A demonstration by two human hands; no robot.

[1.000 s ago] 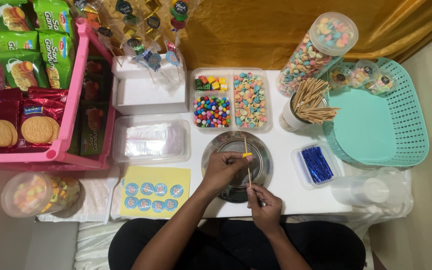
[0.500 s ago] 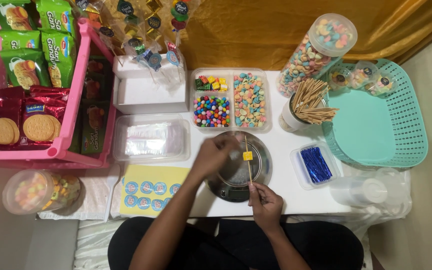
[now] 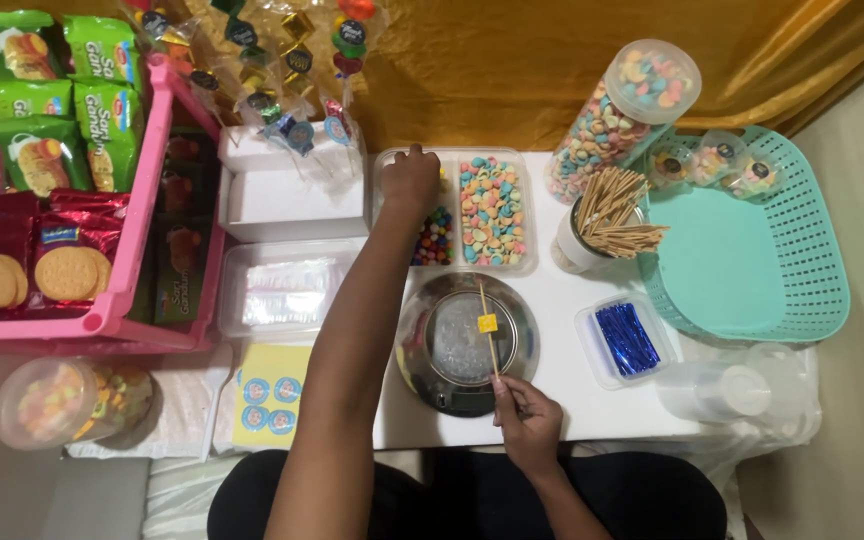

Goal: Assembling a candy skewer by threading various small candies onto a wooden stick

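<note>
My right hand (image 3: 524,415) pinches the near end of a thin wooden skewer (image 3: 488,318) that lies over a round steel plate (image 3: 452,390). One small yellow candy cube (image 3: 488,323) is threaded on the skewer near its middle. My left hand (image 3: 410,178) reaches forward into the clear divided candy tray (image 3: 527,262), fingers down in its far left compartment of small coloured candies; what the fingers hold is hidden. Round colourful balls (image 3: 436,236) fill the near left compartment, and pastel ring candies (image 3: 492,210) fill the right one.
A cup of skewers (image 3: 604,218) and a tall candy jar (image 3: 620,110) stand right of the tray. A teal basket (image 3: 812,250), a box of blue twist ties (image 3: 626,338), a pink snack rack (image 3: 62,200), white boxes (image 3: 292,195), a sticker sheet (image 3: 270,392) and a lidded candy tub (image 3: 64,402) surround the plate.
My left hand left the skewer over the plate and reached forward into the candy tray. My right hand keeps the skewer with the yellow cube over the plate.
</note>
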